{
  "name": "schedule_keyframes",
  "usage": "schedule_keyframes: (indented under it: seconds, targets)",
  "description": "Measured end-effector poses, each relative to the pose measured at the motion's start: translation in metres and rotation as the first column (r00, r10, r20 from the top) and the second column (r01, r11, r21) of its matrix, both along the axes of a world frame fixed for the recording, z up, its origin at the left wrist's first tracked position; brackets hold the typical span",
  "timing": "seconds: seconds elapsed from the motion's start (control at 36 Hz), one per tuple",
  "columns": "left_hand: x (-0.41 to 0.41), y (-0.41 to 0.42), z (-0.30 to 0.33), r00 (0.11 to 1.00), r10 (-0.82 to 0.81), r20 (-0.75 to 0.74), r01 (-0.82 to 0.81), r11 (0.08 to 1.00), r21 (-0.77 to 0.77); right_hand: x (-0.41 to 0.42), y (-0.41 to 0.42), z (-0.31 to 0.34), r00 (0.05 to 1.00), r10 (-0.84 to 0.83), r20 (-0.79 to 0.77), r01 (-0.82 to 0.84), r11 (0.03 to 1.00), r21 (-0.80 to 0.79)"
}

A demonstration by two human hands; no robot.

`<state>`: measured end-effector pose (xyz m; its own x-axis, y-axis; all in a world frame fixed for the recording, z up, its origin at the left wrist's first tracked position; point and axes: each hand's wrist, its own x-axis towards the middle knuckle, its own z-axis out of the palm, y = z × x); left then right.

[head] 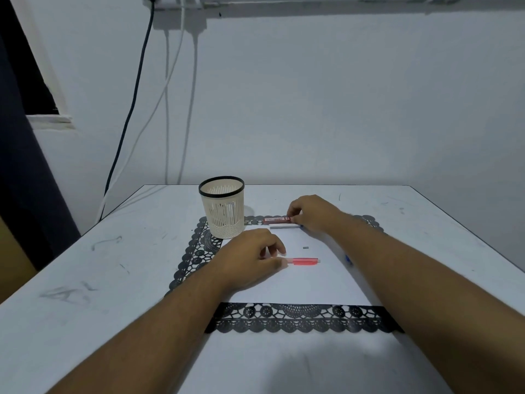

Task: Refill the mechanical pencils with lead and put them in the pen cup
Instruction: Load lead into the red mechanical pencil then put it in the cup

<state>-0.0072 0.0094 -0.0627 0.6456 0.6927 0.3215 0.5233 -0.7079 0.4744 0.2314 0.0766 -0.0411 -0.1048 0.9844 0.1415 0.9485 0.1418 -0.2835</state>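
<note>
A pink mechanical pencil [304, 261] lies flat on a white sheet [301, 282], its left end pinched by my left hand [252, 258]. Farther back, my right hand [308, 211] curls its fingers on the right end of a dark red lead case [277, 220]. Just in front of that case lies a grey pencil [284, 227]. A tiny grey cap [305, 247] sits loose on the sheet. A bit of a blue pencil [348, 260] shows beside my right forearm. The cream mesh pen cup [223, 207] with a black rim stands at the back left.
A black lace placemat [295, 318] lies under the white sheet on a scuffed white table [85, 280]. Cables hang down the wall at the back left. The table's far edge meets the wall just behind the cup.
</note>
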Motion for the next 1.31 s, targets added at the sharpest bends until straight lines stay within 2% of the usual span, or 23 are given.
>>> schedule_keyframes:
  seconds: [0.22,0.31,0.39,0.5,0.56,0.72,0.86,1.0,1.19,1.31]
  targets:
    - [-0.001,0.001,-0.001,0.999,-0.019,0.026,0.019,1.000,-0.002,0.002,0.000,0.003,0.997,-0.080,0.005,0.080,0.994,0.070]
    - [-0.003,0.001,0.000,0.998,0.007,0.060,-0.010,0.998,0.056,0.004,-0.009,0.008,0.978,-0.087,-0.188,0.113,0.985,0.132]
    - [-0.008,0.004,0.006,0.993,0.027,0.118,-0.042,0.991,0.123,0.001,-0.030,0.020,0.915,-0.065,-0.399,0.125,0.984,0.128]
    - [-0.009,0.001,0.016,0.944,0.052,0.325,-0.135,0.961,0.239,-0.004,-0.063,0.033,0.896,-0.016,-0.444,0.082,0.988,0.132]
    - [-0.008,-0.002,0.020,0.928,0.079,0.365,-0.193,0.938,0.286,-0.009,-0.080,0.037,0.876,0.023,-0.481,0.053,0.988,0.142]
    - [-0.001,-0.001,0.013,0.979,0.113,0.170,-0.164,0.932,0.324,-0.025,-0.116,0.024,0.739,0.172,-0.651,-0.089,0.983,0.158]
    - [-0.004,-0.002,0.014,0.974,0.076,0.212,-0.136,0.948,0.289,-0.030,-0.120,0.024,0.636,0.180,-0.750,-0.072,0.982,0.175]
    - [-0.004,-0.005,0.015,0.968,0.061,0.245,-0.131,0.951,0.279,-0.028,-0.121,0.021,0.548,0.207,-0.811,-0.138,0.978,0.157]
    - [-0.002,-0.008,0.017,0.971,0.053,0.235,-0.120,0.952,0.281,-0.028,-0.120,0.017,0.530,0.190,-0.826,-0.071,0.981,0.180]
    - [-0.005,-0.006,0.017,0.960,0.031,0.277,-0.097,0.968,0.230,-0.024,-0.120,0.017,0.556,0.242,-0.795,-0.100,0.969,0.225]
